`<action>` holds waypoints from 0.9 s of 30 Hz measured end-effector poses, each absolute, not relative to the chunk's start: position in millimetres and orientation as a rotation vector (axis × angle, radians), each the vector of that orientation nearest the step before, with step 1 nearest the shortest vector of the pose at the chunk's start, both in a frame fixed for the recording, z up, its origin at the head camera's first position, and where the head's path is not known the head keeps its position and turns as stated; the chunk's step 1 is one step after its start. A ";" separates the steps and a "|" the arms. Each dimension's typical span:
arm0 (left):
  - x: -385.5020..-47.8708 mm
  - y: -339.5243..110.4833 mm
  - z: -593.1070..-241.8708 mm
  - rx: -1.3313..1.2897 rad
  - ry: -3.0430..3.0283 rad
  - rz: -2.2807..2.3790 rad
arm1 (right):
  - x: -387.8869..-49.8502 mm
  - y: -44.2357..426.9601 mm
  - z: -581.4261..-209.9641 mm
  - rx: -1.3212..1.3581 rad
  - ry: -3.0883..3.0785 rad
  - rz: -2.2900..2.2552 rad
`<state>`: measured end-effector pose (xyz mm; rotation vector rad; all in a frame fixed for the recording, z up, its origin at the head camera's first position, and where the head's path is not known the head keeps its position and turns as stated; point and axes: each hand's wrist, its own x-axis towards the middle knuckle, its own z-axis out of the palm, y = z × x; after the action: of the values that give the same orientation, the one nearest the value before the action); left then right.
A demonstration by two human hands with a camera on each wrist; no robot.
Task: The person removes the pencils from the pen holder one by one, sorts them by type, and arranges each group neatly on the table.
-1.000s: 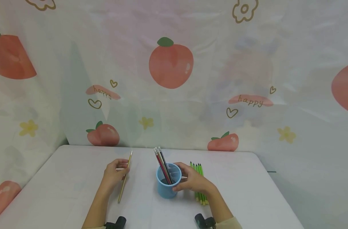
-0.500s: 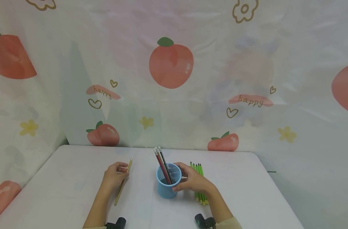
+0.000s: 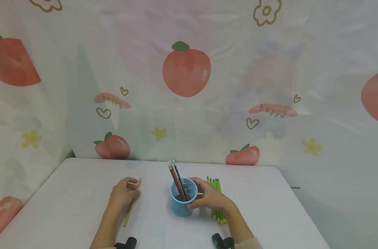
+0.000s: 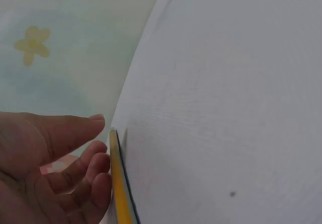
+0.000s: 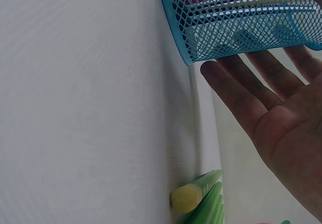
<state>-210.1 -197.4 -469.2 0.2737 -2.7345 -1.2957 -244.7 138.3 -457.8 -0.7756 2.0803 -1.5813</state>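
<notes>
A yellow-gold pencil (image 3: 128,213) lies slanted on the white table at the left. Beside it is my left hand (image 3: 121,194); in the left wrist view the thumb stands apart from the pencil (image 4: 119,189), and the other fingertips are close against its side or touching it. My right hand (image 3: 211,196) holds a blue mesh pencil holder (image 3: 180,209) from its right side, thumb in front and fingers behind. The holder stands upright, with several dark, red and pale pencils (image 3: 176,178) leaning in one compartment. Other compartments show at its right.
Several green pencils (image 3: 218,216) lie side by side on the table, partly hidden behind my right hand. The white table (image 3: 83,193) meets a fruit-printed backdrop (image 3: 189,138) at its far edge. Black wrist cameras (image 3: 220,241) sit on both forearms.
My left hand has come down and nearer with the gold pencil, and its thumb is now apart from it. The right hand and the pencil holder have stayed in place.
</notes>
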 end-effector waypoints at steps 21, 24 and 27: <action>-200.1 -169.1 -416.1 -0.221 -2.371 -2.037 | -244.8 138.6 -458.0 -0.771 2.097 -1.574; -199.2 -162.4 -413.7 -0.317 -2.347 -2.096 | -244.4 138.4 -457.5 -0.776 2.094 -1.573; -198.6 -157.1 -412.0 -0.365 -2.316 -2.161 | -244.0 138.0 -456.7 -0.781 2.092 -1.572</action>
<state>-198.6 -157.1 -412.0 -0.3650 -2.3160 -2.1605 -244.0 138.0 -456.7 -0.7814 2.0924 -1.5720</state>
